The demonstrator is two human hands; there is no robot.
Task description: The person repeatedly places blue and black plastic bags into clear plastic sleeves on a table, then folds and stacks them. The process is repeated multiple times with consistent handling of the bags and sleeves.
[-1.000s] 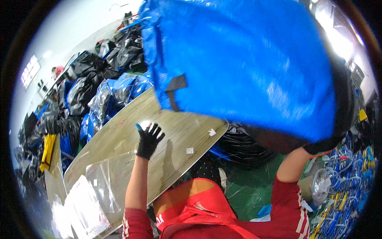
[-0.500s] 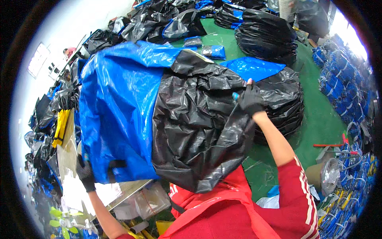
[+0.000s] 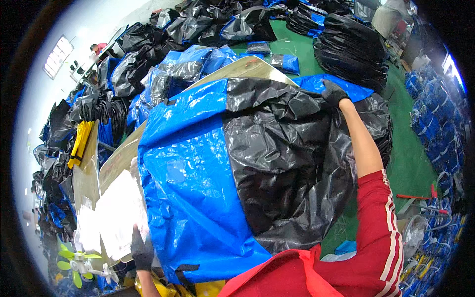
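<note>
A large blue-and-black tarpaulin (image 3: 198,173) lies spread in front of me over a table, its left part blue and its right part black and crumpled. My right hand (image 3: 335,93), in a dark glove, is closed at the far right edge of the black part. Down at the near left, my left hand (image 3: 142,250), gloved too, has its fingers stretched out beside the blue edge. White paper (image 3: 118,213) lies under and around those fingers. Whether the left fingertips touch the tarpaulin, I cannot tell.
The pale table top (image 3: 242,69) shows beyond the tarpaulin. A black folded stack (image 3: 349,52) stands on the green floor (image 3: 403,133). Bundled blue material (image 3: 435,114) is piled at right. A yellow strip (image 3: 81,141) and a small green-bladed fan (image 3: 76,265) are at left. A person (image 3: 98,48) is far off.
The tarpaulin has come down onto the table and shifted right and nearer, baring the table's far edge and the paper. My left hand has left its blue edge; my right hand has moved farther away.
</note>
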